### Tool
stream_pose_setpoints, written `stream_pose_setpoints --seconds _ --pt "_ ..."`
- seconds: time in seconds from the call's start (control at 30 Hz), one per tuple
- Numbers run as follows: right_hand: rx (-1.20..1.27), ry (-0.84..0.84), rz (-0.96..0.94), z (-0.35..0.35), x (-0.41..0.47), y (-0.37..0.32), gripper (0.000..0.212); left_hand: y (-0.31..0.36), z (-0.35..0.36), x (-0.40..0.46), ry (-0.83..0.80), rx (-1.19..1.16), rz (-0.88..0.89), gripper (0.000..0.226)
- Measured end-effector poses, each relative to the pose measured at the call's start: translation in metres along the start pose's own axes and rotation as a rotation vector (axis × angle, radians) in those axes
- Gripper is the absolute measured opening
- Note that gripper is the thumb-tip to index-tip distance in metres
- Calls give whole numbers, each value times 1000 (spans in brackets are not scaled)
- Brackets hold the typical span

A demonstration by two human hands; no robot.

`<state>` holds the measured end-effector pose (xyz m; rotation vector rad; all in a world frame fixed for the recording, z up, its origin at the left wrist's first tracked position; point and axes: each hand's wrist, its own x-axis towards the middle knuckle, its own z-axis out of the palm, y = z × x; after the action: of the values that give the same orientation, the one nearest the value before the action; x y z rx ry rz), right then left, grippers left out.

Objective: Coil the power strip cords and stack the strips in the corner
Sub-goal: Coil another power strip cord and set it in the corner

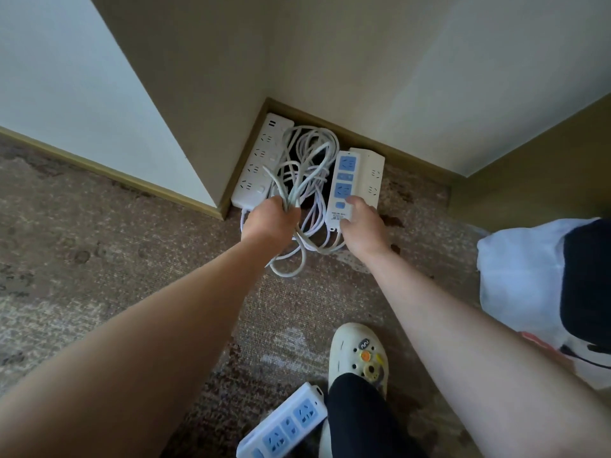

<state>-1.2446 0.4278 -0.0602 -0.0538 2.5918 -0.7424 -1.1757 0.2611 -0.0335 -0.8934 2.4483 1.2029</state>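
In the corner lie a white power strip [258, 161] along the left wall and a cream strip [373, 175] to the right. My right hand [362, 227] grips a white strip with blue sockets [343, 186] by its near end, held over the cream one. My left hand [271, 223] grips a bundle of white cord loops [305, 166] above the corner; loose loops hang below my fist. Another white strip with blue sockets [283, 424] lies on the carpet by my foot.
Patterned carpet [99, 259] covers the floor, edged by a brown baseboard [380, 140]. My cream clog [360, 355] stands at the bottom centre. A white bag with a dark item [529, 276] sits at the right.
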Motion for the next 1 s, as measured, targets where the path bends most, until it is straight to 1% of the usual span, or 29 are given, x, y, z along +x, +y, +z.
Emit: stream_pose_setpoints --seconds 0.07,0.13,0.17,0.2,0.23,0.3,0.33,0.37,0.4,0.43,0.47,0.53,0.57,0.67,0.77,0.87,0.93,1.0 --pt "-70 -15 -35 5 15 4 55 -3 1 11 11 113 46 24" --pt "-195 -85 -72 9 30 4 61 -6 4 22 58 252 91 20" --pt "-225 -109 -87 10 34 2 61 -7 5 27 81 303 113 19" --pt "-200 -97 -100 10 36 -1 61 -6 6 33 100 329 131 18" --pt "-112 -38 -114 10 37 -5 59 -3 6 39 118 330 149 17" --pt "206 161 -177 8 34 -16 55 8 6 54 156 283 199 16" --pt "354 226 -227 6 33 -22 54 16 5 62 168 257 227 16" --pt "441 244 -270 4 33 -29 54 24 6 68 169 250 250 16" --pt "469 230 -295 2 35 -35 56 29 8 74 155 265 265 16" --pt "440 198 -295 0 40 -40 58 32 10 79 131 287 266 16" --pt "351 163 -273 -1 48 -44 58 31 14 84 105 297 251 16" --pt "92 112 -246 0 64 -50 55 22 21 94 81 323 200 15" --pt "-19 93 -276 2 72 -52 53 16 24 99 83 346 184 18" --pt "-340 14 -391 11 97 -55 52 2 35 111 75 421 178 35" --pt "-607 -102 -400 14 116 -43 53 -12 48 113 35 402 178 57" --pt "-724 -134 -418 18 122 -33 54 -21 54 109 51 359 232 68" --pt "-708 -139 -420 18 121 -35 55 -27 54 96 125 373 295 74" --pt "-666 -133 -405 19 115 -37 56 -35 55 82 171 413 377 73"
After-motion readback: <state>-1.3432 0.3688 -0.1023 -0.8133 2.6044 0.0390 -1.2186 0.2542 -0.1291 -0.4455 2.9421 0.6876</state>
